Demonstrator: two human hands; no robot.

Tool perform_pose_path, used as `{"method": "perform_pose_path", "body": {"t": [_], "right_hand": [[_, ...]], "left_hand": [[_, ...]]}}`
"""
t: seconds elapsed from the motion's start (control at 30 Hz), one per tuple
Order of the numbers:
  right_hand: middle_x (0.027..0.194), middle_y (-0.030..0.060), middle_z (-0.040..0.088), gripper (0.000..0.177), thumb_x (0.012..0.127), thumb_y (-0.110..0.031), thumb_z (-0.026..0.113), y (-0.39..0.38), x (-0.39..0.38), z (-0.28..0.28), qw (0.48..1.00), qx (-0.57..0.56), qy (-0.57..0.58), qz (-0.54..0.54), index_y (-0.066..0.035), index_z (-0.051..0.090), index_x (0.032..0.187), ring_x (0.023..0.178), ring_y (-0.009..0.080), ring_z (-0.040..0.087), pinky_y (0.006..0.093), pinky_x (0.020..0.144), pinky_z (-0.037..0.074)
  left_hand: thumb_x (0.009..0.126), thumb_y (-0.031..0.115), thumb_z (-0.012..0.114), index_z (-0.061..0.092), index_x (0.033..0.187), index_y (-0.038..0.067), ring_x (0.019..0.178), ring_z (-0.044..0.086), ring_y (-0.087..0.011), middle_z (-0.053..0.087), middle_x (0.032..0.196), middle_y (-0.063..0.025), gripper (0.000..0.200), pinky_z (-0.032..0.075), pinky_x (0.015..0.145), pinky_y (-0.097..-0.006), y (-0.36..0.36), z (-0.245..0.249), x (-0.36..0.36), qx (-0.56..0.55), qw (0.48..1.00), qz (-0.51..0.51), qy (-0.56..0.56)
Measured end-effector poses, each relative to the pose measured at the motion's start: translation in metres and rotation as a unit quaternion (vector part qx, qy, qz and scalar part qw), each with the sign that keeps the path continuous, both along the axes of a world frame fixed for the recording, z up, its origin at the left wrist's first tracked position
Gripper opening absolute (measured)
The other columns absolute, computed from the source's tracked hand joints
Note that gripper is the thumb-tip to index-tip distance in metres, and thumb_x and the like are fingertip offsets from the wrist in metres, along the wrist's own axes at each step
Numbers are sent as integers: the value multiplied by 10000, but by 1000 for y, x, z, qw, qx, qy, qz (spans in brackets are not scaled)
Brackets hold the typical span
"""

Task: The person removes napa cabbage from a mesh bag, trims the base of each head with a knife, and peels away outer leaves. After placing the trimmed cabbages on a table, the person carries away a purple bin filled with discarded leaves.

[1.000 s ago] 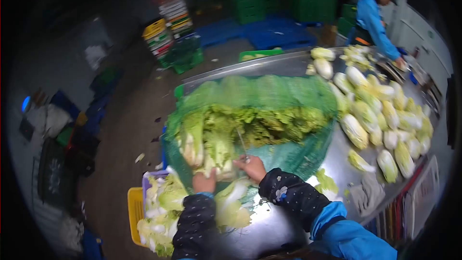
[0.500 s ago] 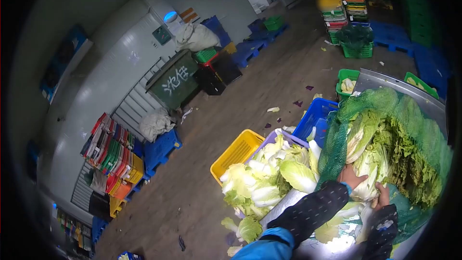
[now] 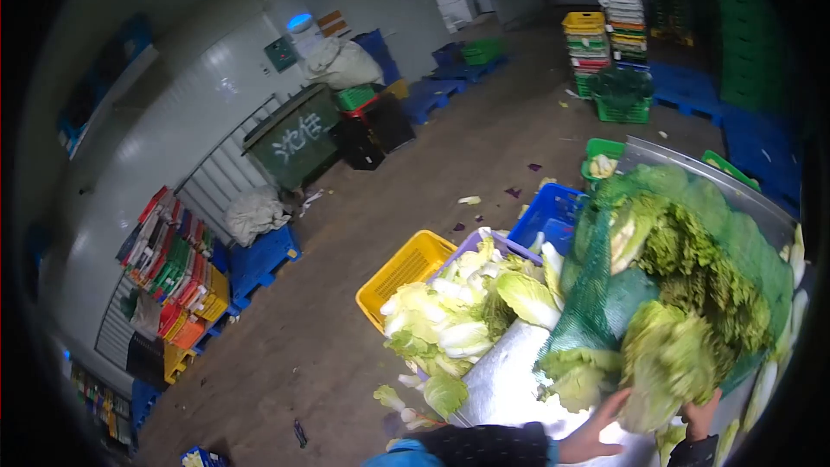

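Two hands are at one cabbage (image 3: 664,367), lower right; it has left its place in the net (image 3: 588,285), nearer now; the left hand (image 3: 595,434) is open, fingers spread, at its left side; the right hand (image 3: 702,417) touches its lower right, grip partly hidden; farther, upper left, a green bin (image 3: 294,140) bears white characters, too blurred to read surely.

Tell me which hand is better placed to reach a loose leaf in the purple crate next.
Left, I'd judge. The left hand is nearer the purple crate, its fingers spread. The right hand is on the far side of the cabbage, partly hidden.
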State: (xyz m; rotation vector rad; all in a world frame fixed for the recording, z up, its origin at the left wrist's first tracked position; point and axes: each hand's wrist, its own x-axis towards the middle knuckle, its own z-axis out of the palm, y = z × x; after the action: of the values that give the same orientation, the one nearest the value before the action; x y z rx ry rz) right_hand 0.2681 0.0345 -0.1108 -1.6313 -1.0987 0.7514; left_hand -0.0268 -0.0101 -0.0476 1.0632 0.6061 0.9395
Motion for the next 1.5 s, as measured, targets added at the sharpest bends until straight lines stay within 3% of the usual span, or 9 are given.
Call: {"method": "perform_pose_path", "body": {"t": [0.1, 0.17, 0.27, 0.37, 0.43, 0.6, 0.93, 1.0, 1.5], "right_hand": [[1066, 134, 509, 748, 529, -166, 823, -69, -8, -20, 959, 60, -261, 90, 0, 451, 1156, 965, 250, 519, 383, 854, 423], [1031, 147, 572, 549, 610, -195, 789, -71, -54, -5, 977, 35, -197, 75, 9, 576, 1073, 932, 242, 550, 367, 810, 451], [888, 121, 665, 417, 648, -175, 749, -66, -95, 41, 999, -33, 3, -38, 26, 619, 990, 811, 159, 610, 312, 765, 476], [883, 123, 652, 438, 663, -216, 751, -77, -69, 23, 987, -79, -12, -140, 23, 603, 998, 792, 193, 614, 320, 730, 482], [872, 132, 624, 472, 674, -254, 744, -104, -59, 45, 950, -142, -245, -127, 2, 572, 1032, 774, 251, 608, 347, 697, 481], [886, 168, 616, 385, 735, -234, 662, -178, -69, 47, 970, -148, -184, -61, -43, 561, 1054, 794, 310, 611, 370, 695, 482], [834, 158, 621, 233, 845, -182, 541, -188, -111, 37, 975, -176, -125, 46, -96, 522, 1061, 754, 339, 609, 410, 659, 487], [798, 155, 603, 177, 831, -134, 512, -187, -108, 27, 978, -93, -163, 92, -81, 495, 999, 704, 362, 591, 431, 647, 478], [682, 219, 587, 256, 793, -106, 522, -176, -121, 14, 963, -206, -123, 124, -18, 393, 996, 677, 406, 587, 501, 603, 456]], "left_hand": [[622, 284, 834, 101, 1425, 60, 1366, 129, -278, 130, 1469, -140, 1110, 159, 1098, -377, -6, -94, -56, 176, 920, 99, 337], [579, 372, 843, 241, 1378, 34, 1327, 203, -368, 189, 1428, -224, 1056, 187, 1094, -413, -3, 11, -92, 113, 939, 176, 273], [541, 333, 821, 350, 1349, 135, 1300, 295, -358, 355, 1378, -144, 956, 240, 1076, -469, 25, 65, -87, 468, 719, -49, 511], [559, 330, 799, 356, 1355, 192, 1274, 346, -332, 411, 1344, -134, 921, 285, 1040, -484, 39, 42, -55, 560, 614, -249, 498], [561, 331, 794, 355, 1358, 186, 1253, 376, -316, 426, 1332, -133, 922, 297, 1024, -492, 26, 33, -35, 510, 654, -258, 495], [553, 405, 778, 368, 1331, 108, 1167, 457, -287, 453, 1294, -139, 928, 371, 935, -484, 12, -5, -12, 240, 801, -100, 539], [536, 347, 812, 313, 1356, 92, 1071, 441, -379, 384, 1256, -198, 993, 404, 854, -502, -41, 1, -5, 303, 641, -47, 704], [504, 354, 820, 337, 1349, 113, 1070, 433, -382, 383, 1270, -209, 1003, 400, 844, -513, -43, -4, -6, 478, 546, -87, 682], [427, 291, 840, 356, 1337, 103, 1030, 420, -385, 387, 1254, -212, 1048, 366, 873, -496, -33, -12, -3, 429, 627, -74, 646]]}}
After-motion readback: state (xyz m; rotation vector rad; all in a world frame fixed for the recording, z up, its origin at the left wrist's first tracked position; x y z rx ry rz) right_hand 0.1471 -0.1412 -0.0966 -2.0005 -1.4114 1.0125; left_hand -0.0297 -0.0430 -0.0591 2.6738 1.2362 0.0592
